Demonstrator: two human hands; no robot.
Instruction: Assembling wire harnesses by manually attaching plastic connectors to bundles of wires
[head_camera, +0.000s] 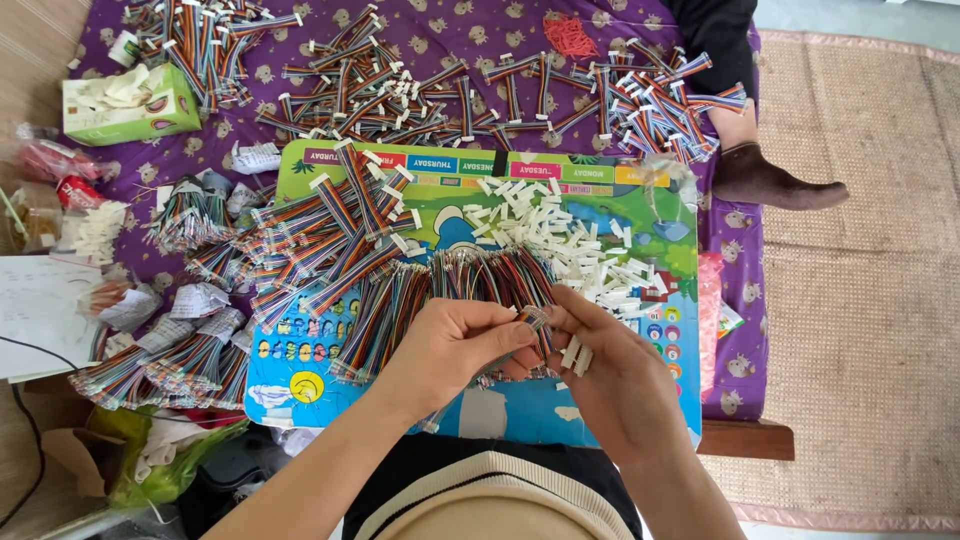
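Purple cloth (440, 30) covers the bed beyond both hands, strewn with finished ribbon cables (400, 90), kept far out where they need no further handling. Nearer, a colourful board (600, 175) lies flat as a work surface right under the hands, giving small parts a firm base. On it, just past the left hand (455, 340), loose wire bundles (330, 235) fan out, and beyond the right hand (600, 360) sits a heap of white plugs (560, 235), each stock within easy reach of the hand on its side. The left hand pinches one wire strip (535, 318) between thumb and fingers, its end held level toward the right. The right hand closes its fingertips on that end while a few spare plugs (577, 355) sit tucked in its palm.
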